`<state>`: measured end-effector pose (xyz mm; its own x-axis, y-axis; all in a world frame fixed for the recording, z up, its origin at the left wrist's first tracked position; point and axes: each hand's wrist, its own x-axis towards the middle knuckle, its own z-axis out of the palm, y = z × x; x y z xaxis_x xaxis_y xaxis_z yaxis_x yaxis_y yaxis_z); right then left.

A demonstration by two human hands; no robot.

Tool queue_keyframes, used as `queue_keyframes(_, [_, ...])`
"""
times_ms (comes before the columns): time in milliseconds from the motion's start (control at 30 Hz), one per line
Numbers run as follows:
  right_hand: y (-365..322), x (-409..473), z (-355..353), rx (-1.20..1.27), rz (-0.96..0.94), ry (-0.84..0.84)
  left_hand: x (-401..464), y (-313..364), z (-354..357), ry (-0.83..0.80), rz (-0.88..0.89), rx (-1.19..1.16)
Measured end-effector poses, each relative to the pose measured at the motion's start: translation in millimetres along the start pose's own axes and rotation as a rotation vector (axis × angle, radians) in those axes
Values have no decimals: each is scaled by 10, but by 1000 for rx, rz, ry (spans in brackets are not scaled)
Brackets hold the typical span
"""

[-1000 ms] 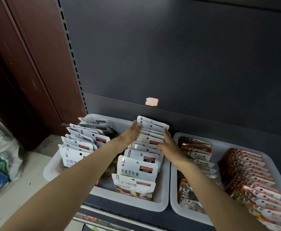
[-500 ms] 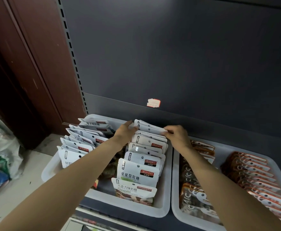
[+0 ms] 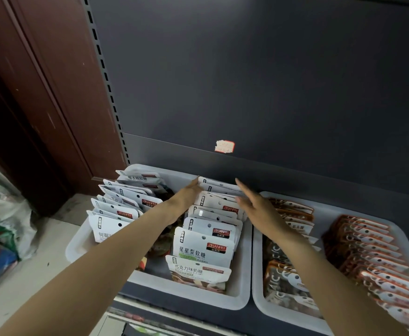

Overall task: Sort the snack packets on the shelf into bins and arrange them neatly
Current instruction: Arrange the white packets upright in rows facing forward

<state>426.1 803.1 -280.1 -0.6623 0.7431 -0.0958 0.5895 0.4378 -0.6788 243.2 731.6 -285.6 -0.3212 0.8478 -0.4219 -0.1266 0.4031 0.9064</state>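
Observation:
Two white bins stand side by side on the shelf. The left bin [image 3: 243,282] holds two rows of white snack packets; the right-hand row [image 3: 210,229] runs from front to back. My left hand [image 3: 186,198] lies flat against the left side of that row near its back, fingers straight. My right hand [image 3: 257,204] is flat with straight fingers along the row's right side, its fingertips near the rearmost packet. The left row of white packets [image 3: 121,207] leans beside my left forearm. The right bin [image 3: 257,275] holds brown and orange packets [image 3: 373,258] in rows.
The dark grey back panel of the shelf carries a small torn price sticker [image 3: 224,146]. A brown wooden door frame [image 3: 60,93] stands left of the shelf. Bags [image 3: 2,214] lie on the floor at far left. Another shelf level shows below the bins.
My right hand has let go of the rearmost packet's top edge and opened flat along the row's right side. My left hand has straightened against the row's left side.

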Motion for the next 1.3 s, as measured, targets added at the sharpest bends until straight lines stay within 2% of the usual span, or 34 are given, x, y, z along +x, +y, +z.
queue_keyframes(133, [56, -46, 17, -84, 34, -35, 4, 10, -27, -57, -55, -4])
queue_keyframes(267, [64, -13, 20, -147, -32, 121, -24, 9, -70, -69, -41, 2])
queue_keyframes(433, [-136, 17, 156, -280, -114, 45, -173, -99, -193, -37, 85, 573])
queue_keyframes(500, [-212, 1, 194, -284, -99, 8, -239, -116, -240, -48, 88, 632])
queue_keyframes(567, [-255, -21, 196, -244, -62, -7, -253, -142, -307, -47, 64, 579])
queue_keyframes(733, [-383, -121, 155, -226, 17, 13, -448, -171, -414, -131, 16, 271])
queue_keyframes(800, [-489, -233, 198, -125, 50, -9, -498, -146, -382, -130, -17, 234])
queue_keyframes(900, [-661, -488, 294, 64, 63, -127, -464, -61, -311, -152, -55, 241])
queue_keyframes(967, [-747, -611, 358, -44, 57, -217, -420, -11, -318, -171, -94, 161])
queue_keyframes(1033, [-758, -662, 426, -204, 52, -231, -433, 30, -369, -217, -98, 158])
queue_keyframes(1100, [-737, -661, 494, -310, 46, -142, -455, 34, -408, -280, -86, 170])
queue_keyframes(1200, [-742, -630, 574, -455, 151, 80, -521, 42, -435, -369, -68, 210])
queue_keyframes(1300, [-775, -534, 638, -504, 158, 101, -544, 39, -457, -407, -50, 208])
